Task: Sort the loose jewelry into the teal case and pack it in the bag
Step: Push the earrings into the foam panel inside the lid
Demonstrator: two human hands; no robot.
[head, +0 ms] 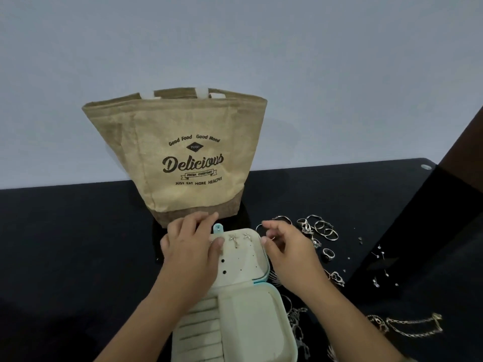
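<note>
Case (245, 317) lies open on black table (78, 244), cream lining up, ring slots in the base's left half. Lid (243, 262) is folded away from the base; its holed panel carries two star earrings (234, 239) near the far edge.

Left hand (190, 244): on the lid's left side, thumb pressed on the panel, fingers curled over the far edge, gripping it.

Right hand (290, 254): just right of the lid, fingers loosely curled, thumb and forefinger close together. A thin hoop (258, 227) shows by the forefinger; cannot tell whether it is pinched.

Bag (183, 158): upright, mouth open, directly behind the case.

Loose rings (322, 229): right of the lid. Small studs (380, 254): further right. Chains (407, 326): right of the base.
</note>
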